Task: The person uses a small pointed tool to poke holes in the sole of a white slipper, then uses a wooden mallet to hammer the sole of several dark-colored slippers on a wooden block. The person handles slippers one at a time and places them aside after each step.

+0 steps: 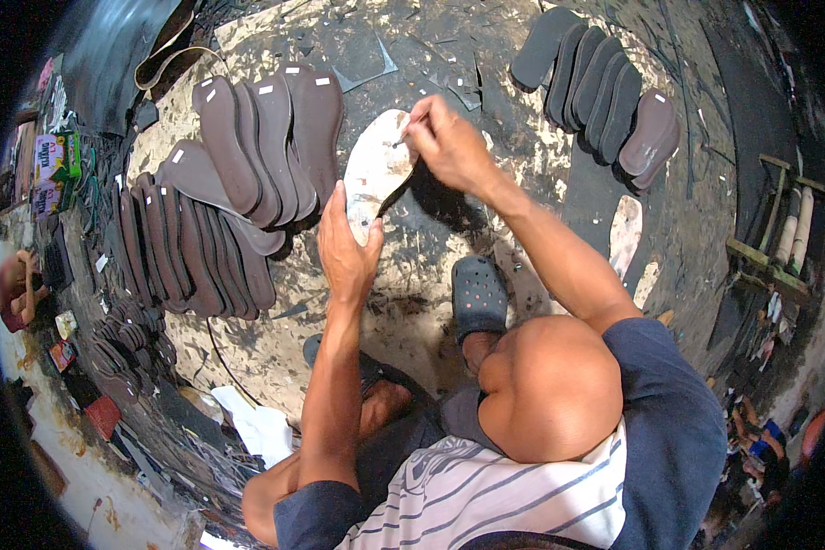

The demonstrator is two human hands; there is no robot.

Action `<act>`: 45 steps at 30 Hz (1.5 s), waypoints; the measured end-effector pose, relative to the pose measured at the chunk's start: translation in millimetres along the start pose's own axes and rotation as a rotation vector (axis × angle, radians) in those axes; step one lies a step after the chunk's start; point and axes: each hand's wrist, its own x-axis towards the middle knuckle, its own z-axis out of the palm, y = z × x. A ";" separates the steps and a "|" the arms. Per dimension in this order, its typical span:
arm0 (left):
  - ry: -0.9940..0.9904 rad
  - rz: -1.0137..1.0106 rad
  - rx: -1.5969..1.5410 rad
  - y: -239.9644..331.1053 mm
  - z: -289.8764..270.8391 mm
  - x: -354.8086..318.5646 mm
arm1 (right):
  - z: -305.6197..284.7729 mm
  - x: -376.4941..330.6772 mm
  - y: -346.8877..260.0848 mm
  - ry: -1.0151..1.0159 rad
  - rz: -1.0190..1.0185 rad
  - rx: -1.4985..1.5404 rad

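Observation:
My left hand [344,252] holds a pale, stained shoe sole [376,165] by its lower end, tilted up off the floor. My right hand [445,142] pinches a thin stick-like tool [401,139] whose tip touches the sole's upper right edge. Just left of the sole lies a fan of brown soles [266,137] with small white labels. My raised knee [550,385] and my foot in a grey clog [478,295] are below the hands.
More brown soles [188,243] overlap in a row at the left. Dark grey soles [596,82] lie at the upper right, and another pale sole [625,229] at the right. Coloured boxes [55,165] stand at the far left. A white cloth [258,423] lies by my left leg.

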 end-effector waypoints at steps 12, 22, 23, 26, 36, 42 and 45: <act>0.038 0.008 -0.142 -9.2 4.8 1.3 | 78.4 -28.7 -29.6 -0.272 -0.219 -0.075; 0.002 0.014 0.011 3.9 -22.2 9.6 | 31.5 -34.3 -42.8 -0.333 -0.129 0.139; 0.001 0.023 0.037 7.3 -32.9 12.4 | 23.8 -28.2 -45.9 -0.296 -0.053 0.309; 0.209 -0.005 0.118 3.5 -84.6 38.6 | -19.9 -8.7 -48.0 0.005 -0.011 0.479; -0.011 -0.043 -0.055 11.2 -17.9 7.5 | -0.5 24.3 35.8 0.237 0.084 0.352; 0.007 0.005 -0.015 -2.8 5.6 2.2 | 8.2 20.5 36.8 0.177 0.163 0.315; -0.014 -0.016 -0.002 -0.9 4.3 2.6 | -3.4 17.5 30.2 0.202 0.090 0.187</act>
